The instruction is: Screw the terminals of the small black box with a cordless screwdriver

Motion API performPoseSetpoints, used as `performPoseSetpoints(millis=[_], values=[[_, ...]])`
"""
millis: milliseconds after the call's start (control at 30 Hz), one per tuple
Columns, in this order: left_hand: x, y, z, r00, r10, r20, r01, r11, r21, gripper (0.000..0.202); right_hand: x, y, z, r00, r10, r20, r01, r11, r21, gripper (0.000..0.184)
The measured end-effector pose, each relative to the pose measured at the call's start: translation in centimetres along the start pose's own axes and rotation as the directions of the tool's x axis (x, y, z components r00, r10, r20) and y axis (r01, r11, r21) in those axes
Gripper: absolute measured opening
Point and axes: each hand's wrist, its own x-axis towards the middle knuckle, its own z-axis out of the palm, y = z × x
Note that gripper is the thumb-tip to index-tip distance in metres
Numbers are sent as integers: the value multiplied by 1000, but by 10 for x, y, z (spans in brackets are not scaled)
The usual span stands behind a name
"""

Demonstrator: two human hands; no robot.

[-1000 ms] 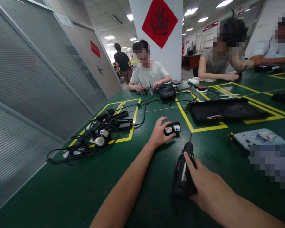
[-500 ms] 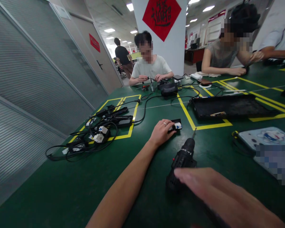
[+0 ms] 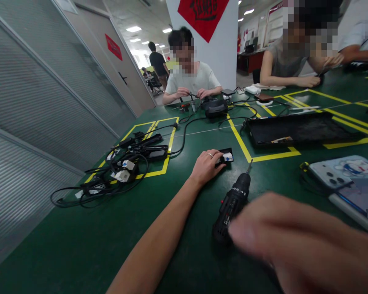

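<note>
My left hand (image 3: 205,166) reaches forward over the green table (image 3: 79,245) and curls its fingers round a small black box with white and blue labels (image 3: 227,156). A black electric screwdriver (image 3: 232,203) lies on the table, its bit pointing away from me. My right hand (image 3: 294,241) hovers close to the camera just above and right of the screwdriver's rear end. It is smeared by motion, seems flat with fingers extended, and no longer grips the tool.
A tangle of black power adapters and cables (image 3: 122,171) fills a yellow-taped box at left. A black tray (image 3: 297,130) lies at right, a phone with a cartoon case (image 3: 343,173) nearer me. Three people sit working across the table.
My right hand has let go of the screwdriver, lifted and come toward the camera. The screwdriver now lies tilted on the table. My left hand closed over the small black box.
</note>
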Motion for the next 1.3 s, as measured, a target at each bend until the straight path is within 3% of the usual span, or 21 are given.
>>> performPoseSetpoints(millis=[33,67,100,233,367,533,767,933,1200,1300], values=[[0,0,0,1000,6,3,-6,1000,6,37,23,15,6,995,-98,-16,98,995,-26,21],[0,0,0,1000,12,2,-12,1000,10,37,47,31,13,966,-258,-19,252,955,-157,25],[-1,0,-1,1000,15,-1,-15,1000,9,36,70,49,22,951,-304,-47,279,918,-283,27],[-1,-1,0,1000,17,-13,-17,1000,-4,36,131,116,57,952,-294,-88,242,894,-376,27],[-2,-3,2,999,41,-35,-39,998,57,34,137,149,75,953,-304,-1,272,854,-443,12],[-3,-2,-1,999,48,-21,-46,996,81,32,137,155,79,946,-321,45,298,805,-514,7],[-3,2,-6,1000,17,13,-17,1000,-26,30,139,161,80,937,-345,59,319,772,-549,7],[-2,0,-3,1000,5,-28,-7,997,-79,36,139,161,79,930,-361,67,336,760,-556,8],[-2,-6,-2,998,57,-17,-57,998,-31,31,138,162,80,931,-357,72,336,765,-550,10],[-3,-6,-2,997,28,-75,-32,998,-58,34,138,162,80,931,-357,78,340,766,-545,10]])
